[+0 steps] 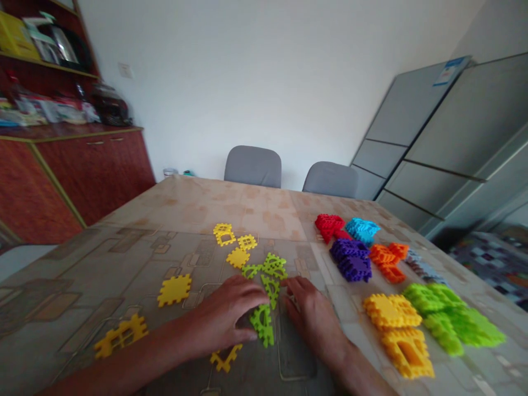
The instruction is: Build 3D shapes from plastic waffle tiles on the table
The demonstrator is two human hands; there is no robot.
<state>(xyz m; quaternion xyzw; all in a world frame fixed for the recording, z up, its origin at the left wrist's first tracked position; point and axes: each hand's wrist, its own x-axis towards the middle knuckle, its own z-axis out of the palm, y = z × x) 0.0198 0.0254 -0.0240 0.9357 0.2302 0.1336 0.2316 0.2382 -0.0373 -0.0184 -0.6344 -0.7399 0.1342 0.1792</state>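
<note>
Several lime-green interlocking building pieces lie in a cluster at the middle of the table. My left hand (233,311) is beside them, thumb and fingers apart, its tips close to the nearest green piece (262,324); whether they touch it I cannot tell. From the other side my right hand (311,308) reaches in with loosely bent fingers, near the edge of a triangular green piece (270,289). More green pieces (274,265) lie just beyond. Under my left wrist a yellow frame piece (226,358) is partly hidden. Neither hand visibly holds anything.
Yellow pieces lie leftward: a square (175,289), a window piece (121,335) and several farther back (238,257). At right stand stacks: red (330,225), blue (362,230), purple (351,259), orange (388,261), yellow-orange (391,311), green (454,316). Two grey chairs (253,165) stand behind.
</note>
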